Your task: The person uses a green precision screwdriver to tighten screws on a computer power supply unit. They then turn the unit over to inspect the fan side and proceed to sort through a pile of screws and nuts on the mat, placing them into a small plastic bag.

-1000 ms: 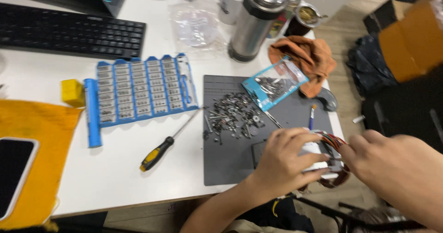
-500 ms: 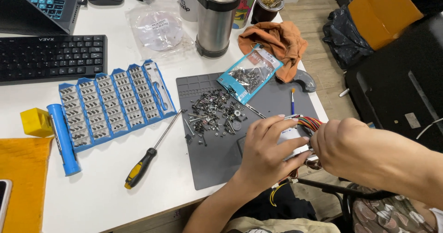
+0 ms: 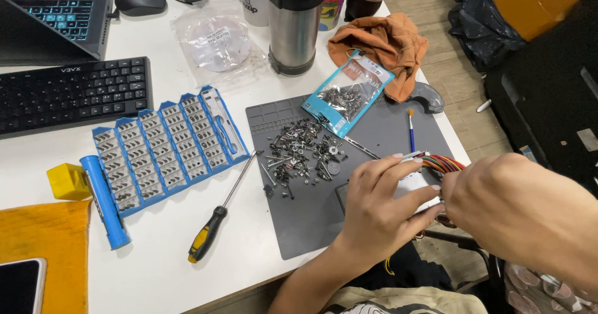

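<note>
White desk (image 3: pixel 156 270), grey mat (image 3: pixel 311 220), wood floor (image 3: pixel 448 34).

White table (image 3: pixel 156 264) — grey mat (image 3: pixel 311 220) (screw-strewn), screwdriver (image 3: pixel 215 220), keyboard (image 3: pixel 68 93).

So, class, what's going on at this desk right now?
A person is working with both hands at the desk's edge. The left hand grips a small pale part with a bundle of coloured wires; the right hand closes in on it from the other side. On the grey mat lies a heap of loose screws, with a screwdriver beside it, untouched.
</note>
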